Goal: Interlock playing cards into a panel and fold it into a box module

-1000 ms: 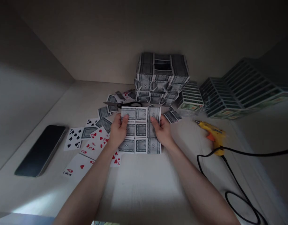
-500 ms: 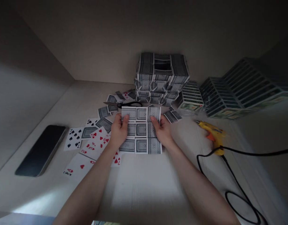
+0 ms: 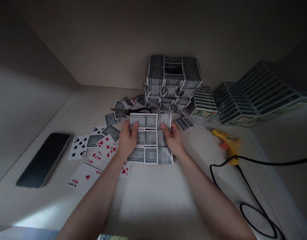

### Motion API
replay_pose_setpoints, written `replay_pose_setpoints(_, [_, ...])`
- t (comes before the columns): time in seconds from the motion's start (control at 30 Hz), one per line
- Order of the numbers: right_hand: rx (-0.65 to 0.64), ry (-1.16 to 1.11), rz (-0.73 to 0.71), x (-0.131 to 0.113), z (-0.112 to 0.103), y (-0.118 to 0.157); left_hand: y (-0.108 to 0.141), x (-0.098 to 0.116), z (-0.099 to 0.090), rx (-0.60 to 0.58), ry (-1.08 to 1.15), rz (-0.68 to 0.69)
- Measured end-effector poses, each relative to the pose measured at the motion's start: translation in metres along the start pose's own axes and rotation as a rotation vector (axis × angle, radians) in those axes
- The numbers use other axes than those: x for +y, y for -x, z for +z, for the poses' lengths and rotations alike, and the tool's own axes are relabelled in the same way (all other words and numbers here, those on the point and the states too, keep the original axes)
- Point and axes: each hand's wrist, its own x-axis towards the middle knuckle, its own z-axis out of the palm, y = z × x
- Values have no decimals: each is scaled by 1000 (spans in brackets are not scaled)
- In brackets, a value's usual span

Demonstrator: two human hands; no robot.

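Observation:
A flat panel of joined playing cards [image 3: 150, 138], backs up in a three-by-three grid, lies on the pale table [image 3: 153, 203]. My left hand [image 3: 127, 140] grips its left edge with the thumb on top. My right hand [image 3: 172, 139] grips the right edge the same way. Behind the panel stands a box-like structure built of cards [image 3: 172, 83]. Black-handled scissors [image 3: 137, 111] lie just beyond the panel's far edge.
Loose cards [image 3: 93, 151], some face up, are scattered to the left. A dark phone [image 3: 44, 159] lies far left. A yellow glue gun [image 3: 227, 142] with a black cord [image 3: 253, 200] rests at right. Rows of card packs [image 3: 245, 100] line the back right. Walls close the left and back.
Almost nothing has moved. Both hands stay on the card panel, whose near edge has shifted slightly.

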Motion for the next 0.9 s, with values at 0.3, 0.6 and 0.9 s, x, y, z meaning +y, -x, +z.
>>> replay_pose_setpoints(0.3, [-6, -9, -3, 0, 0, 0, -1, -3, 0, -23, 66, -27])
replay_pose_setpoints(0.6, [8, 38, -65, 1, 0, 0, -1, -3, 0, -28, 92, -43])
replay_pose_setpoints(0.9, [23, 99, -129, 2, -4, -1, 1, -3, -1, -74, 87, 6])
